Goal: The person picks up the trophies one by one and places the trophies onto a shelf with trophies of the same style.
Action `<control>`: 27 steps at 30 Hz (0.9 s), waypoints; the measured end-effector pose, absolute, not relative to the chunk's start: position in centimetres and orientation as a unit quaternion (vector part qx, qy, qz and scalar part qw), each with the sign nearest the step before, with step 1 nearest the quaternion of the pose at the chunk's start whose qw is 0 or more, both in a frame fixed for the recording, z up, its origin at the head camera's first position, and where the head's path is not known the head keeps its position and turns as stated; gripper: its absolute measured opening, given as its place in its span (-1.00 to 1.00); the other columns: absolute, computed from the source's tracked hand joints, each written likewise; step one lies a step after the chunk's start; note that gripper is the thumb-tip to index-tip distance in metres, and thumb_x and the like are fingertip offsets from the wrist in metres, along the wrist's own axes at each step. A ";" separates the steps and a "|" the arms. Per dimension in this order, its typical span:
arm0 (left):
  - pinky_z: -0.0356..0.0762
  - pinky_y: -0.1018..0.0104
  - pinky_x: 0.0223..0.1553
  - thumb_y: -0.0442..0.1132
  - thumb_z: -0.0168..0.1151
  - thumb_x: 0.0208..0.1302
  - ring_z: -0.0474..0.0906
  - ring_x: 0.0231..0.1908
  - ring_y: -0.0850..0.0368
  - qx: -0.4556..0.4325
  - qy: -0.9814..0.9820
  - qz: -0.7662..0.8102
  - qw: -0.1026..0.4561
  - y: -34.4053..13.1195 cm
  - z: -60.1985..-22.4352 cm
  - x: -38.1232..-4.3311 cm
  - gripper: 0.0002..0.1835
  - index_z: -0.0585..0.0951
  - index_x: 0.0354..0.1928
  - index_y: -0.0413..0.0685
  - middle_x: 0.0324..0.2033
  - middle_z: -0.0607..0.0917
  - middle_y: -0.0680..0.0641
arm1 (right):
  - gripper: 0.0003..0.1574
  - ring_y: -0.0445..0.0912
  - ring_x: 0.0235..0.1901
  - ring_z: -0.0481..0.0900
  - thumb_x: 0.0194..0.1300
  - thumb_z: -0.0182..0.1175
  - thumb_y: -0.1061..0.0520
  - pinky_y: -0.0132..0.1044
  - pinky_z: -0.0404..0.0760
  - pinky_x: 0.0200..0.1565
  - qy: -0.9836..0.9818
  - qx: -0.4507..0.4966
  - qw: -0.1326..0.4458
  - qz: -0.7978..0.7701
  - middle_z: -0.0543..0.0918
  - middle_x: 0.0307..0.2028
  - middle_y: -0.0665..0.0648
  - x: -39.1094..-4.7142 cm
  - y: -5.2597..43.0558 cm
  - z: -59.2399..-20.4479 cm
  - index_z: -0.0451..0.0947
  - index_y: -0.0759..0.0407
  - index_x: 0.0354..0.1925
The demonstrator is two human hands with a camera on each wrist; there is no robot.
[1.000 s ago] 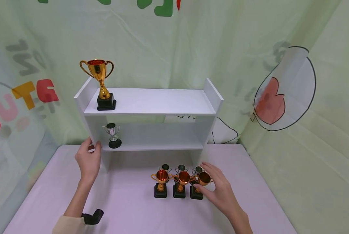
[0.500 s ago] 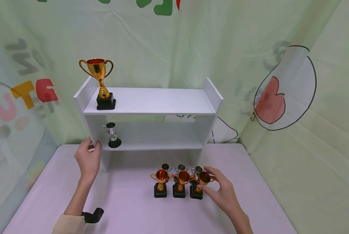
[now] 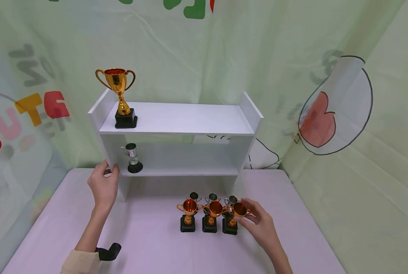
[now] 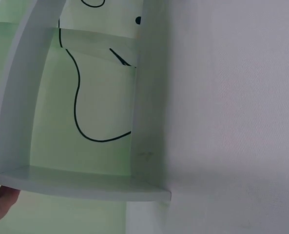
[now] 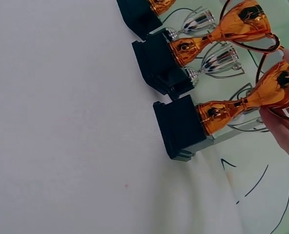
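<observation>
My right hand (image 3: 258, 224) has thumb and fingers on either side of the cup of the rightmost small gold trophy (image 3: 239, 210). In the right wrist view that gold trophy (image 5: 276, 90) stands on its black base, fingers (image 5: 285, 139) against the cup. My left hand (image 3: 103, 184) pinches the lower left side panel of the white shelf (image 3: 176, 118). Two more gold trophies stand left of the gripped one, with several small silver trophies (image 3: 194, 196) behind the row. A large gold trophy (image 3: 118, 83) stands at the top shelf's left end; a silver trophy (image 3: 132, 152) stands below it.
A white-covered table (image 3: 162, 251) carries the shelf and the trophies. Pale green printed curtains (image 3: 275, 76) hang behind and to both sides. A black strap end (image 3: 108, 252) sticks out by my left sleeve.
My right hand has shifted slightly right and down, and its fingers have closed around the cup of the rightmost gold trophy. My left hand stays on the shelf.
</observation>
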State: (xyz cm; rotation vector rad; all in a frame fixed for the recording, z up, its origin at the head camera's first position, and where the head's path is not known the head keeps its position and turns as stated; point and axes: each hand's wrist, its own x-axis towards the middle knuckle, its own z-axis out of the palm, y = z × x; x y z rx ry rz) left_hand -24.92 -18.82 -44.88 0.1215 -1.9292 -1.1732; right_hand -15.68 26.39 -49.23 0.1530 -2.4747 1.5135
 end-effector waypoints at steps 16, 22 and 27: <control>0.32 0.86 -0.34 -0.42 0.27 0.32 0.47 -0.36 0.55 0.056 -0.781 -0.461 0.418 -18.9 -45.0 -24.9 -0.78 0.74 -0.03 -0.29 -0.18 0.77 -0.33 | -0.29 -0.27 -0.03 0.67 0.12 0.52 0.29 -0.42 0.69 -0.02 -0.801 0.009 0.072 0.594 0.63 0.14 0.31 -15.9 26.4 -50.0 0.54 0.23 0.24; 0.33 0.85 -0.34 -0.42 0.27 0.32 0.47 -0.36 0.51 0.052 -0.781 -0.463 0.417 -18.9 -44.9 -24.8 -0.77 0.74 -0.02 -0.28 -0.18 0.76 -0.33 | -0.31 -0.30 -0.04 0.67 0.12 0.53 0.29 -0.44 0.69 -0.04 -0.804 0.010 0.079 0.590 0.63 0.12 0.31 -15.8 26.5 -50.0 0.55 0.23 0.22; 0.33 0.84 -0.35 -0.42 0.26 0.33 0.48 -0.36 0.52 0.053 -0.780 -0.465 0.416 -18.9 -44.9 -24.8 -0.77 0.74 -0.02 -0.28 -0.18 0.77 -0.32 | -0.32 -0.24 0.02 0.67 0.15 0.53 0.22 -0.40 0.69 -0.01 -0.813 -0.010 0.072 0.577 0.63 0.16 0.23 -15.6 26.7 -49.8 0.55 0.16 0.23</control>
